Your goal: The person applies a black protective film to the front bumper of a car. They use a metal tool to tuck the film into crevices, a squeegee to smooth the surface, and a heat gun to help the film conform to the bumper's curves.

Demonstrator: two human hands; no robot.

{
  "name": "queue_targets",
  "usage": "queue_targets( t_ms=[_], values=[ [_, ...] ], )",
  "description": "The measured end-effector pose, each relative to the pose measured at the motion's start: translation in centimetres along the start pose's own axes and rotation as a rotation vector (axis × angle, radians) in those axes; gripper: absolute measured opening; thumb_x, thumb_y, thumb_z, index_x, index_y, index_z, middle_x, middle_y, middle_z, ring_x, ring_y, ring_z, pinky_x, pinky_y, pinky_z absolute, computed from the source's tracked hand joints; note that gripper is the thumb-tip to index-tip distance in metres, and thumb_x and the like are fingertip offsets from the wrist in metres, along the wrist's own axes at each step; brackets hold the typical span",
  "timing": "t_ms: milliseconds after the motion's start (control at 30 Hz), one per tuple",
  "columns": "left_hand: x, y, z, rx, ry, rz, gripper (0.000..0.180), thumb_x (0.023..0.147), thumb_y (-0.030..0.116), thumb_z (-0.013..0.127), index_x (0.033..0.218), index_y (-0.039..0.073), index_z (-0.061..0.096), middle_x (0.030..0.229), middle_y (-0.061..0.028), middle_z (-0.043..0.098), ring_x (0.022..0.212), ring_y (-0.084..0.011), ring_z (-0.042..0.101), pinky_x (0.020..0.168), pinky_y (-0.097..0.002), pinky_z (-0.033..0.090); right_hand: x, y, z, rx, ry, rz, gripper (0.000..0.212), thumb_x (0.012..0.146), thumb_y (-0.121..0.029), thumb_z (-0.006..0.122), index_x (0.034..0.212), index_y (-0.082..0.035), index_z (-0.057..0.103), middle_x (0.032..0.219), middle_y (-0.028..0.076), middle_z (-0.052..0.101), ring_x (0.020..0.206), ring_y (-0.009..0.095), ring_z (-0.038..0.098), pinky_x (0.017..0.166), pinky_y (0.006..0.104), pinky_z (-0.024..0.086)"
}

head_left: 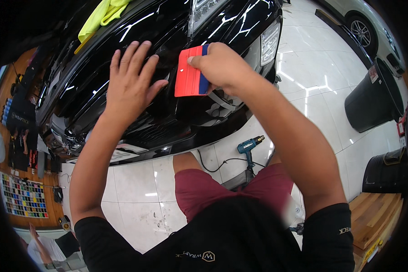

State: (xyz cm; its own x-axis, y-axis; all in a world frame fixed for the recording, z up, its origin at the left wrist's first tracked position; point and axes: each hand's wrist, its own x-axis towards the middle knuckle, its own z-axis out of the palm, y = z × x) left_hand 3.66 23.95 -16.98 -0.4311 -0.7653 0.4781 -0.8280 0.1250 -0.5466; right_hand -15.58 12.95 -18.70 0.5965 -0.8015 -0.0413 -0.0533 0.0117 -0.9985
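A glossy black car front [165, 34] fills the upper middle, with a headlight [269, 43] at its right side. My right hand [222, 65] grips a red squeegee [188, 79] with a dark blue edge strip, thumb over its red face. The squeegee is at the black bodywork; whether its edge touches the surface I cannot tell. To the left, my left hand [131, 81] lies flat with fingers spread on the black panel and holds nothing. A yellow-green cloth [99, 18] rests on the car at the upper left.
On the tiled floor, a teal heat gun [249, 147] stands near my knees, its black cord [208, 168] trailing left. A dark bin [374, 97] and a wooden box [374, 217] are at right. Another car [362, 29] stands beyond. Someone in a white top [50, 249] is at lower left.
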Motion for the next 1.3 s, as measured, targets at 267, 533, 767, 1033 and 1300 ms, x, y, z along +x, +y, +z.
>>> queue_targets(
  t_ms=[267,533,767,1033,1300],
  values=[
    [-0.8,-0.3,0.9,0.094,0.052,0.108,0.037,0.085,0.024,0.074,0.114,0.006,0.062,0.146,-0.0125,0.049,0.139,-0.034,0.042,0.115,-0.0568,0.029,-0.3,-0.1,1.7,-0.032,0.053,0.003,0.027,0.095,-0.012,0.057,0.102,0.014,0.061,0.09,0.022,0.067,0.069,0.031,0.071,0.052,0.0387,0.061],
    [-1.0,-0.6,0.7,0.06,0.111,0.135,0.024,0.086,0.023,0.073,0.095,0.006,0.061,0.145,-0.0133,0.05,0.139,-0.0334,0.042,0.115,-0.0566,0.03,-2.2,-1.3,1.9,-0.072,-0.02,0.114,0.034,0.1,-0.019,0.05,0.108,0.014,0.057,0.086,0.025,0.067,0.056,0.027,0.067,0.046,0.0332,0.057],
    [-1.0,-0.6,1.0,-0.007,0.128,0.11,0.023,0.086,0.023,0.073,0.093,0.005,0.061,0.141,-0.0157,0.053,0.136,-0.0344,0.046,0.115,-0.057,0.03,-1.8,-1.3,1.9,-0.141,-0.023,0.089,0.032,0.101,-0.021,0.051,0.108,0.01,0.054,0.074,0.016,0.066,0.047,0.017,0.062,0.037,0.0265,0.049],
    [-1.2,-0.7,1.2,-0.045,0.135,0.098,0.022,0.087,0.023,0.073,0.088,0.005,0.059,0.135,-0.0167,0.057,0.133,-0.0344,0.048,0.115,-0.0571,0.029,-1.5,-0.6,-0.2,0.147,0.064,0.083,0.031,0.101,-0.02,0.05,0.108,0.009,0.056,0.079,0.015,0.065,0.05,0.018,0.061,0.04,0.0284,0.049],
    [-1.4,-0.8,1.4,-0.056,0.13,0.104,0.023,0.086,0.021,0.073,0.086,0.004,0.059,0.134,-0.0179,0.057,0.133,-0.035,0.049,0.115,-0.0569,0.03,-1.4,-0.4,0.0,0.161,0.029,0.071,0.03,0.101,-0.02,0.05,0.106,0.009,0.058,0.077,0.015,0.065,0.051,0.018,0.062,0.039,0.0275,0.049]
  ],
)
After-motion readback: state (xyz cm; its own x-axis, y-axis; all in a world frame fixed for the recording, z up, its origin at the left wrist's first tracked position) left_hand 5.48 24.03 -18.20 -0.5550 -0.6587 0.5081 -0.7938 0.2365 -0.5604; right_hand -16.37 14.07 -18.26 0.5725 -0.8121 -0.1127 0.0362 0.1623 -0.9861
